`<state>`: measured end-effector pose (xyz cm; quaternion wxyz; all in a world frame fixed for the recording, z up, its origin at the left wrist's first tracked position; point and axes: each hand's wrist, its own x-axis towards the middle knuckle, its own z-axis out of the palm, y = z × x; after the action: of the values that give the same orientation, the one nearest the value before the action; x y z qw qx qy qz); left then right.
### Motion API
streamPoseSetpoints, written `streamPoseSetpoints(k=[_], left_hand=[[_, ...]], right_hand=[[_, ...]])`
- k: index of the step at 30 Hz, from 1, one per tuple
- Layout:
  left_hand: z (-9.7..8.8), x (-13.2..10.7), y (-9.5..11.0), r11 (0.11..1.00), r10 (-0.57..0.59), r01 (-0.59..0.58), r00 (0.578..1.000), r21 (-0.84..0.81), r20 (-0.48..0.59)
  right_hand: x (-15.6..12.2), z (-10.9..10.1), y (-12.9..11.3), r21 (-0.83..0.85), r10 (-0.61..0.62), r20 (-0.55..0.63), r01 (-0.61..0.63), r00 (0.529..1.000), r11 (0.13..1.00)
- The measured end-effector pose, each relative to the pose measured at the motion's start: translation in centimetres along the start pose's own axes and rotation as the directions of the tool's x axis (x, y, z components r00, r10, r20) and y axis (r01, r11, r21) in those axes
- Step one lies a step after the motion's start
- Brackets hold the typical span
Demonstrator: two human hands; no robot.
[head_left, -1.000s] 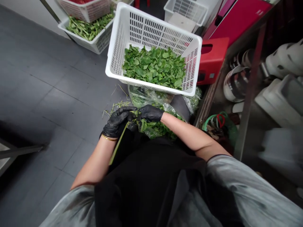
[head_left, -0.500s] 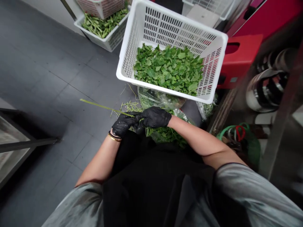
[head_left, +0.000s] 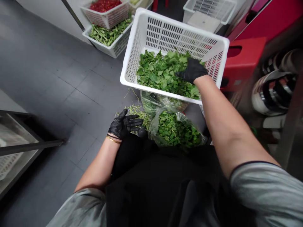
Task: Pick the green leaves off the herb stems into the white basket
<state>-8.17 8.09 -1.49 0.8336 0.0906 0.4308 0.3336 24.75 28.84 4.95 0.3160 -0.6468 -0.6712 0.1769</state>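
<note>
In the white basket [head_left: 161, 91], the right hand [head_left: 192, 71] dips into the green leaves [head_left: 157, 69]; whether it pinches any, I can't tell. A moment ago both hands met around a long stem; now the left hand [head_left: 124, 124] is spread, palm up, beside loose stalks [head_left: 142, 115].

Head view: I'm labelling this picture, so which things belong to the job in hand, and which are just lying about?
Apparently in the job:
right hand, among leaves in the large white basket
left hand, open
bagged greens
loose stems

Apparently just lying about:
red plastic object
basket of red produce
basket of green produce beneath it
</note>
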Motion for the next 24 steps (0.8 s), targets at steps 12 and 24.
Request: streamPoseSetpoints(k=[12,24], left_hand=[[6.5,-2.7,-0.6,0.703,0.695,-0.709,0.671,0.049,-0.257],[11.6,-9.9,-6.2,0.623,0.772,-0.77,0.633,0.138,0.055]], right_hand=[[-22.3,3.7,-14.3,0.316,-0.516,0.445,0.411,0.732,0.855],[-31.8,1.9,-14.4,0.258,-0.868,0.354,0.856,0.347,0.448]])
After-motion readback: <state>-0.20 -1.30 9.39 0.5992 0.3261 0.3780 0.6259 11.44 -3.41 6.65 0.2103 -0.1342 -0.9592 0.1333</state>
